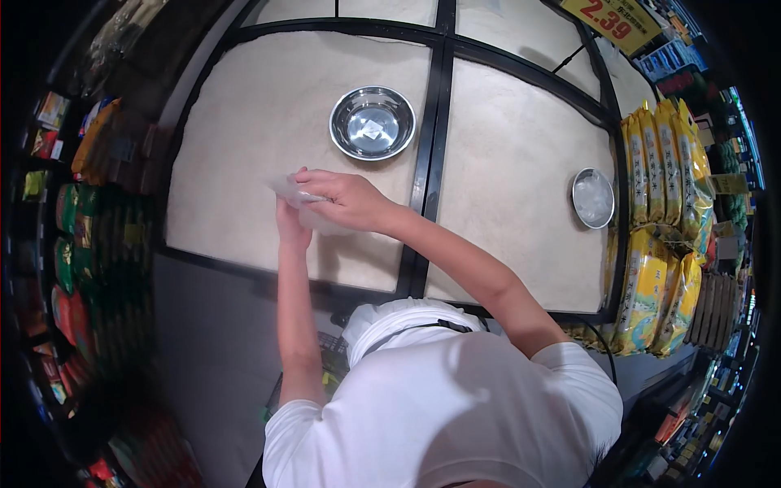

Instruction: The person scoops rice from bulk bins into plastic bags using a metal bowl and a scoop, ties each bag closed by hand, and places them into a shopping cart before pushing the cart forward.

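Observation:
Both hands meet over the left bin of pale grain [236,138], close to its front edge. A thin translucent plastic bag [313,213] is between them. My left hand [293,213] holds the bag from the left side, its fingers partly hidden behind the plastic. From the right, my right hand [350,199] grips the bag with its fingers bent round it. Just above the hands a shiny metal bowl [373,122] rests on the grain, with a small pale patch at its bottom.
Black dividers [435,138] separate the bins. A smaller metal bowl [593,198] with clear plastic inside sits in the right bin. Yellow packages [651,171] stand along the right edge, below a price sign [612,24]. Shelves of green packages [73,220] line the left.

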